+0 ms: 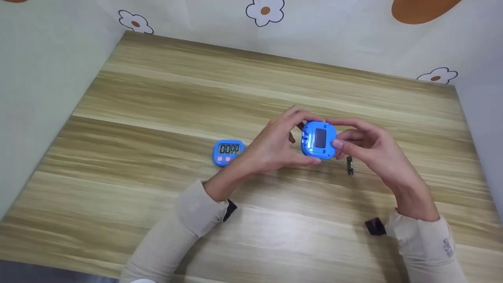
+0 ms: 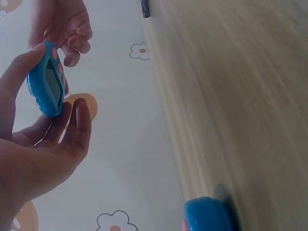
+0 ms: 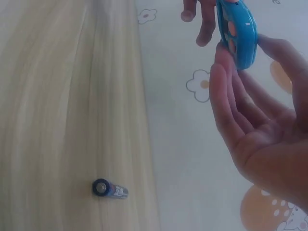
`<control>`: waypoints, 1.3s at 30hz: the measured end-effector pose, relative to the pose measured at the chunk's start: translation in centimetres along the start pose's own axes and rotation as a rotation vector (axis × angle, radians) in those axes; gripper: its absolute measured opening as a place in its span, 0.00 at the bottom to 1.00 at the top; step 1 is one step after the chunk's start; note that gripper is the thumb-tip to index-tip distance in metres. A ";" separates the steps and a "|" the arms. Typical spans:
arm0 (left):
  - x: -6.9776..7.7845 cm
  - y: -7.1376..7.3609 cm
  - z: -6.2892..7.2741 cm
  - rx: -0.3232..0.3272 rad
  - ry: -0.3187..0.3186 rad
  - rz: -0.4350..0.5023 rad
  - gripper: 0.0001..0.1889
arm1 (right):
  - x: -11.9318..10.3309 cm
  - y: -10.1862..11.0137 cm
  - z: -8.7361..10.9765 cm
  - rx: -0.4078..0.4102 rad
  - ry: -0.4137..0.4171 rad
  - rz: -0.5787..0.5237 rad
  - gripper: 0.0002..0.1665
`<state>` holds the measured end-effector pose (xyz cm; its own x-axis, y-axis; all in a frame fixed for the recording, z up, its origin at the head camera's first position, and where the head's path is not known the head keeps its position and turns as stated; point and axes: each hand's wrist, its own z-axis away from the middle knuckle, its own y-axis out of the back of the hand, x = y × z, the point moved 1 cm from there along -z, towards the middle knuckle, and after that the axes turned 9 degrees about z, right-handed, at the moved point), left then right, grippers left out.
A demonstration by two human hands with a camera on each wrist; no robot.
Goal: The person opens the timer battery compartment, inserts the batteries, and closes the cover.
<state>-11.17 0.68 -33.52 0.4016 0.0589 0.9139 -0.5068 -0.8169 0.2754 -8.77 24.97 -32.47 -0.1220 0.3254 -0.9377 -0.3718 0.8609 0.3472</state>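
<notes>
Both hands hold a blue digital timer (image 1: 319,140) above the table, its back facing up toward the head camera. My left hand (image 1: 277,143) grips its left side, with thumb and fingers at opposite edges. The thumb of my right hand (image 1: 371,147) presses on the back's right part, fingers behind it. In the left wrist view the timer (image 2: 48,82) shows its screen and pink buttons. A second blue timer (image 1: 228,152) lies face up beside the left forearm, reading 00:00 and partly hidden by it. Near the right hand a small battery (image 1: 350,166) lies on the table.
The wood-grain table (image 1: 165,98) is bordered by pale walls, the back one with a flower pattern (image 1: 265,11). Dark mounts stick out at the left cuff (image 1: 230,210) and the right cuff (image 1: 375,226).
</notes>
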 end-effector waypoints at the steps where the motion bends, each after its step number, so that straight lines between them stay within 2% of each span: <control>1: 0.0 -0.1 0.0 0.001 -0.002 -0.001 0.37 | 0.0 0.0 0.0 -0.003 0.000 -0.010 0.27; 5: -0.2 -0.2 0.1 -0.004 0.011 -0.003 0.37 | 0.1 -0.1 -0.1 -0.014 0.006 0.003 0.27; 10: -0.3 -0.2 0.1 -0.002 0.037 -0.002 0.37 | 0.1 -0.1 0.1 -0.019 0.027 0.102 0.33; 15: -0.2 0.0 0.1 -0.004 0.068 0.063 0.37 | 0.2 -0.2 0.1 -0.018 0.075 0.144 0.39; 17: -0.2 0.0 0.2 -0.025 0.123 0.188 0.37 | 0.2 -0.4 0.1 -0.003 0.091 0.138 0.40; 20: 0.0 -0.2 0.2 -0.043 0.271 0.467 0.32 | 0.3 -0.7 0.0 0.013 0.118 0.122 0.40; 22: 0.2 -0.4 0.3 -0.021 0.361 0.615 0.27 | 0.2 -0.9 -0.1 0.012 0.118 0.121 0.40; 23: 0.2 -0.5 0.3 -0.006 0.392 0.652 0.25 | 0.2 -1.0 -0.2 0.005 0.123 0.122 0.40; 24: 0.3 -0.5 0.2 0.009 0.410 0.665 0.22 | 0.2 -1.1 -0.2 -0.003 0.124 0.128 0.40; 30: 0.0 -1.0 0.3 0.051 0.427 0.558 0.19 | 0.4 -1.6 -0.3 -0.039 0.103 0.192 0.40; 33: 0.0 -1.1 0.4 0.064 0.446 0.544 0.19 | 0.6 -1.8 -0.3 -0.043 0.124 0.209 0.42; 39: 0.1 -1.5 0.5 0.073 0.526 0.555 0.20 | 0.7 -2.4 -0.4 -0.007 0.188 0.256 0.43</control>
<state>-9.95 1.64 -34.03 -0.3225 -0.1206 0.9389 -0.4692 -0.8411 -0.2692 -8.34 22.91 -33.95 -0.3803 0.4529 -0.8064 -0.3135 0.7572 0.5731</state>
